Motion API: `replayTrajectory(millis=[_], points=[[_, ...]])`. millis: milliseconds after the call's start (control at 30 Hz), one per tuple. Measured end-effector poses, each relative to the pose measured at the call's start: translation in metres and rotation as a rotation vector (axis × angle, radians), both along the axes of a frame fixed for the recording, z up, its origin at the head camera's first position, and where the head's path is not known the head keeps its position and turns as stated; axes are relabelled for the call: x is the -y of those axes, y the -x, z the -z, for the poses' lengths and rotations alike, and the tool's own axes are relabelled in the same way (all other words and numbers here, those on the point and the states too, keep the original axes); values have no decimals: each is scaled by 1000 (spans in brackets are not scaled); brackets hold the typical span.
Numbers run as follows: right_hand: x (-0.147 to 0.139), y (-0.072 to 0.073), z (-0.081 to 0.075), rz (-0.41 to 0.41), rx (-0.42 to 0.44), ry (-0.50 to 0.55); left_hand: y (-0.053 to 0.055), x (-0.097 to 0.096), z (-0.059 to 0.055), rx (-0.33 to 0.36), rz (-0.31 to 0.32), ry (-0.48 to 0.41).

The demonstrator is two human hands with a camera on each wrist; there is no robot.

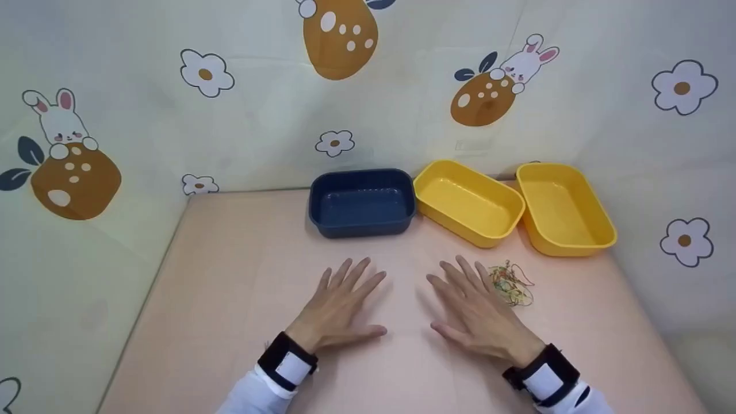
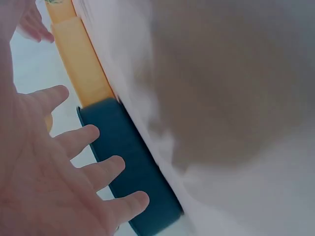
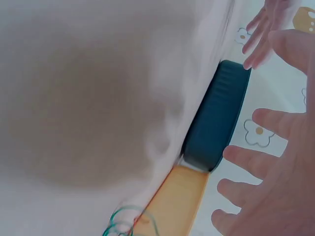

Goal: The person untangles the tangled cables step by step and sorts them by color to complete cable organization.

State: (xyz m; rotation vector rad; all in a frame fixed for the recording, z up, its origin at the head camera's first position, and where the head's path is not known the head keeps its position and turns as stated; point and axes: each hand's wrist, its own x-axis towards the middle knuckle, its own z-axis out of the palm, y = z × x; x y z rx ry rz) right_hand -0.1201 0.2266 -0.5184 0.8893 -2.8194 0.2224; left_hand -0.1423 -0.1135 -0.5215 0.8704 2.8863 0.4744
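My left hand (image 1: 338, 307) is held palm down over the pink tabletop with its fingers straight and spread, holding nothing. To its right, my right hand (image 1: 480, 313) is spread in the same way, also with nothing in it. Just beyond the right hand's outer fingers lies a tangled bunch of thin coloured strings (image 1: 510, 284), partly overlapped by that hand in the head view. Strands of the strings (image 3: 130, 223) also show at the bottom of the right wrist view. Both wrists wear black straps.
A dark blue bin (image 1: 362, 204) stands at the back of the table (image 1: 241, 259). Right of it are a yellow bin (image 1: 468, 201) set at an angle and a second yellow bin (image 1: 566, 210). A printed cloth wall (image 1: 259, 126) rises behind and along the sides.
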Motion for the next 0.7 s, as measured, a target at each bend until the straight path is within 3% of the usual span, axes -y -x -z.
replayTrajectory(millis=[333,567,700], points=[[-44,-7,-11,80,-11,46,9,-47,0,102,64,-72],[-89,-10,-14,157,0,185,22,-106,3,151,167,-218],[-108,-6,-13,168,1,247,27,-141,8,215,184,-285]])
